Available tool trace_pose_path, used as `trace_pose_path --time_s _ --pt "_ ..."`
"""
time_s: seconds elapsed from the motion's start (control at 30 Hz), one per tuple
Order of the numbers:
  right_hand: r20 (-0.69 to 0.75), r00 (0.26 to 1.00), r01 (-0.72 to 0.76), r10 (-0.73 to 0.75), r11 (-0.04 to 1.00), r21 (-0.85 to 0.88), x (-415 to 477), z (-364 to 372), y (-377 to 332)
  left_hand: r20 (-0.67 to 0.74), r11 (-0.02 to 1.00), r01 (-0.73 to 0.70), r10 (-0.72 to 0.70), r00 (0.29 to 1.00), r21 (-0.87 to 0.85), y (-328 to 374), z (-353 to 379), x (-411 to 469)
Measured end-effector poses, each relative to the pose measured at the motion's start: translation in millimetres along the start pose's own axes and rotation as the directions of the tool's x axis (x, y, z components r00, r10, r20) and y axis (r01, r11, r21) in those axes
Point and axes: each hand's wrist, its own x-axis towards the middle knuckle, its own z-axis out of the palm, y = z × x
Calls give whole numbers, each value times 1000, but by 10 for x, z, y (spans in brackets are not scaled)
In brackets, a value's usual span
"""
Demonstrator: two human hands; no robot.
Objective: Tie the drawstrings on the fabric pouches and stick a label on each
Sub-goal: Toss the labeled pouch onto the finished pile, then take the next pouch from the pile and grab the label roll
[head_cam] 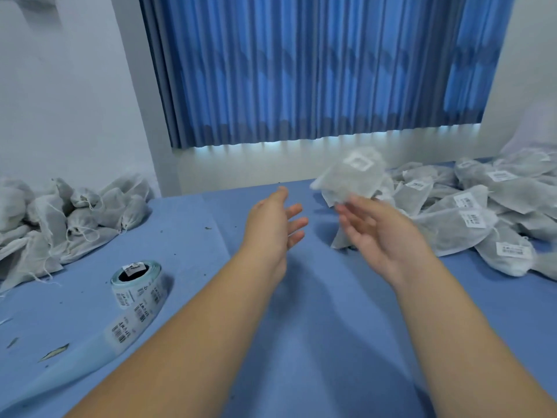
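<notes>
A white fabric pouch (351,176) with a label on it is blurred in mid-air just above the fingertips of my right hand (379,233), apart from any grip. The fingers of my right hand are spread and straight. My left hand (272,227) is held palm inward with relaxed fingers and holds nothing. A heap of labelled pouches (470,212) lies at the right. Unlabelled pouches with loose drawstrings (66,215) are piled at the left. A roll of barcode labels (137,286) stands at the lower left, its strip trailing toward me.
A blue cloth covers the table (301,327), with small dark crumbs and peeled backing scraps (54,354) at the left. Blue curtains (301,70) hang over the window behind. A white wall stands to the left.
</notes>
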Motion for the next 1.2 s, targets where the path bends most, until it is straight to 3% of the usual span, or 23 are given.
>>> trace_pose_path --time_s 0.1,0.2,0.37,0.5,0.7,0.8,0.87,0.93,1.0,1.07,1.13,1.2 --pt "-238 964 -103 115 993 62 76 -154 10 1 999 50 -50 999 10 -46 -28 -48" --pt "-261 949 -203 175 975 -87 48 -80 129 -18 995 89 -88 996 36 -102 -157 -126" --pt "-64 985 -170 158 904 -393 -142 315 397 -31 991 99 -97 995 86 -49 -549 -282" --pt "130 984 -7 121 758 -652 -396 675 757 -77 985 81 -70 995 150 144 -1002 -446" --pt "402 915 323 3 591 -739 -658 1346 1311 -217 934 36 45 975 356 547 -1865 -642" --pt "526 848 492 -67 470 -733 -729 1731 1544 -273 847 25 144 951 532 686 -2317 -692" --pt "604 793 588 -74 347 -730 -752 1944 1702 -268 665 38 247 931 746 738 -2650 -706" --pt "622 777 621 -98 278 -733 -762 2076 1862 -202 295 105 323 925 950 772 -3005 -718" --pt "605 783 621 -145 252 -742 -769 2096 1999 -158 -97 194 298 942 976 785 -3338 -722" --pt "616 771 637 -160 191 -747 -738 2044 2107 -181 -378 264 243 953 887 789 -3624 -679" --pt "627 767 642 -137 154 -751 -687 1971 2163 -246 -471 319 210 946 823 804 -3829 -592" --pt "621 774 633 -123 181 -753 -635 1926 2176 -303 -460 365 205 931 810 838 -3980 -450"
